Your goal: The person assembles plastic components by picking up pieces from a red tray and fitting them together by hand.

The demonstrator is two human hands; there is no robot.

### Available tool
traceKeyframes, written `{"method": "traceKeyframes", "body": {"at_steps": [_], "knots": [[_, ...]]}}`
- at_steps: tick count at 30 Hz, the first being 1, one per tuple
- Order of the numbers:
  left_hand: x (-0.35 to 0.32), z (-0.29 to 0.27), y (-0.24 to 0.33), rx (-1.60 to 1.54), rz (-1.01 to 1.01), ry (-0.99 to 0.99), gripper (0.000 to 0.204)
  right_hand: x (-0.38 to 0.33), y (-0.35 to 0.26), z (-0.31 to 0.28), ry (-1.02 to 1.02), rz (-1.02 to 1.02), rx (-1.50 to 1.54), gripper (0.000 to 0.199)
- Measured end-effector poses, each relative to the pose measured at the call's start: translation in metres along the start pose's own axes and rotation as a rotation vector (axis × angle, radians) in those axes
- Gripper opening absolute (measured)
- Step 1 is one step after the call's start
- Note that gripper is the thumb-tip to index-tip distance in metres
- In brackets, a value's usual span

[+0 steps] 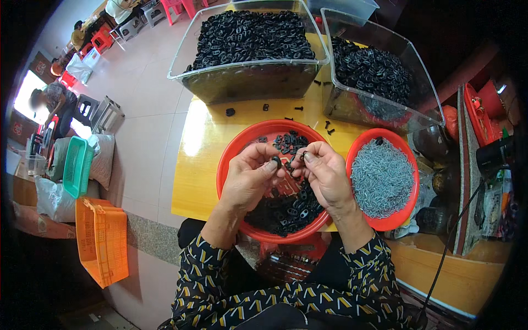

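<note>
Directions are taken from the centre of the red basin [221, 179], which is set on a yellow table [190, 184]. Over it, 2 hands are held near each other, not touching. By the left hand [246, 173], 1 black oval [276, 162] is clamped between thumb and fingertips. By the right hand [329, 173], 1 small dark bit [303, 156] is pinched; its kind cannot be told. Both items are held above the basin, just above its centre. Loose black pieces [297, 213] are heaped in the basin, most densely at 5 o'clock. At 3 o'clock, a red bowl [384, 224] is filled with silvery screws [383, 179]. At 12 o'clock, 1 clear tub [247, 82] is stocked with black ovals; a 2nd tub [344, 107] is placed at 1 to 2 o'clock. Dark screws [330, 131] are scattered between basin and tubs. At 9 o'clock, a green basket [77, 165] is seen.
</note>
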State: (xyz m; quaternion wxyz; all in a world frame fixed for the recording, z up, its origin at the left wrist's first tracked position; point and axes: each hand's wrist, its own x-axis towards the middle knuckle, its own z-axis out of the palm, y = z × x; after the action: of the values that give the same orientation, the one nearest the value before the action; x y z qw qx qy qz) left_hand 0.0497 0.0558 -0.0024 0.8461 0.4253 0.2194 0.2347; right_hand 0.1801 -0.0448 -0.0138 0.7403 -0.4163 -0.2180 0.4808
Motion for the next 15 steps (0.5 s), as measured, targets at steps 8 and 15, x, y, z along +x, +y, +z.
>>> {"method": "traceKeyframes", "body": {"at_steps": [8, 15], "knots": [[-0.0006, -0.002, -0.0025, 0.034, 0.135, -0.048, 0.014, -0.0048, 0.002, 0.0082, -0.084, 0.032, 0.075, 0.009], [-0.0027, 0.0026, -0.0084, 0.141, 0.194, 0.104, 0.014, -0.006, 0.0037, 0.0107, -0.033, -0.027, -0.004, 0.008]]}}
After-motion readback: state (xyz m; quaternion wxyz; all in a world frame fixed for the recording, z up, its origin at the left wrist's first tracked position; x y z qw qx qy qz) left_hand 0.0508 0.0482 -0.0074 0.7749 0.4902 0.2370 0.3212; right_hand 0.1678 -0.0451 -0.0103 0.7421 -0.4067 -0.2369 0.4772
